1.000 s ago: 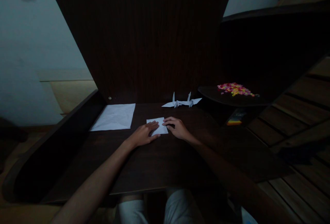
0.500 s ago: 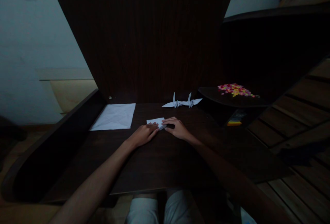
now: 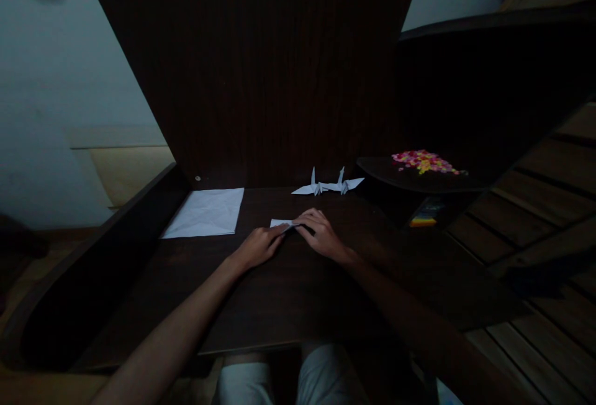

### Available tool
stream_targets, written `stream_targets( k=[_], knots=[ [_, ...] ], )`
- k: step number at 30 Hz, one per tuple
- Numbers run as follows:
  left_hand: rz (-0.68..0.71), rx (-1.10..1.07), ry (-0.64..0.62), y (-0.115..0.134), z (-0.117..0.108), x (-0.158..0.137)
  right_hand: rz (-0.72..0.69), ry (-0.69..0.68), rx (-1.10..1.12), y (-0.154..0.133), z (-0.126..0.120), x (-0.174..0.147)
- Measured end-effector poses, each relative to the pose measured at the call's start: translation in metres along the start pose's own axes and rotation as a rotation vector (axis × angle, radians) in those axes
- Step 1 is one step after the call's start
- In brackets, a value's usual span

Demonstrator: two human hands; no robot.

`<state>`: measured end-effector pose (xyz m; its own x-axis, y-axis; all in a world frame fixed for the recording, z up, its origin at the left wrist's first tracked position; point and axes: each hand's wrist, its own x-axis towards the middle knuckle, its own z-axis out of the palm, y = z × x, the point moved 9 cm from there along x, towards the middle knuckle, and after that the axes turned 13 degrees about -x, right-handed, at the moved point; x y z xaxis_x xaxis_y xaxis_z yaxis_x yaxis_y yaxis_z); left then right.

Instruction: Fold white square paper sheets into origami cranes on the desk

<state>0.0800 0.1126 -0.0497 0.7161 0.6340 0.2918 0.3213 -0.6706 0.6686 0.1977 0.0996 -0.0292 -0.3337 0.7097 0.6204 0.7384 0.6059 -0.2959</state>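
Note:
A small folded piece of white paper lies between my hands near the middle of the dark wooden desk. My left hand grips its near left edge, fingers together. On the right edge, the fingers of my right hand are bent over the paper and hide that end. Behind my hands stand two white paper cranes, side by side against the back panel. To the left lies a larger stack of creased white paper sheets.
A corner shelf on the right bears a pile of small pink, red and yellow pieces. Below it sits something with a rainbow-coloured edge. A raised side board bounds the desk on the left.
The folded paper now shows as a narrower strip, tilted up or bent between my fingers. My right hand has curled more over its right end; my left hand has barely shifted.

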Motion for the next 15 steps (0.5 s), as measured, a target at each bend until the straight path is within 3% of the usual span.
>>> stream_targets(
  k=[5,10,12,15],
  knots=[
    [-0.208,-0.396,0.204,-0.019,-0.016,-0.002,0.091,0.112,0.031,0.002,-0.014,0.0],
    [-0.402,-0.947,0.364,-0.046,-0.012,-0.006,0.261,0.112,0.236,0.018,-0.009,-0.002],
    [-0.441,-1.057,0.35,-0.05,-0.006,-0.006,0.36,0.075,0.413,0.029,0.001,-0.003],
    [-0.501,-1.1,0.22,-0.049,0.006,-0.006,0.475,-0.055,0.653,0.04,0.023,-0.005]
  ],
)
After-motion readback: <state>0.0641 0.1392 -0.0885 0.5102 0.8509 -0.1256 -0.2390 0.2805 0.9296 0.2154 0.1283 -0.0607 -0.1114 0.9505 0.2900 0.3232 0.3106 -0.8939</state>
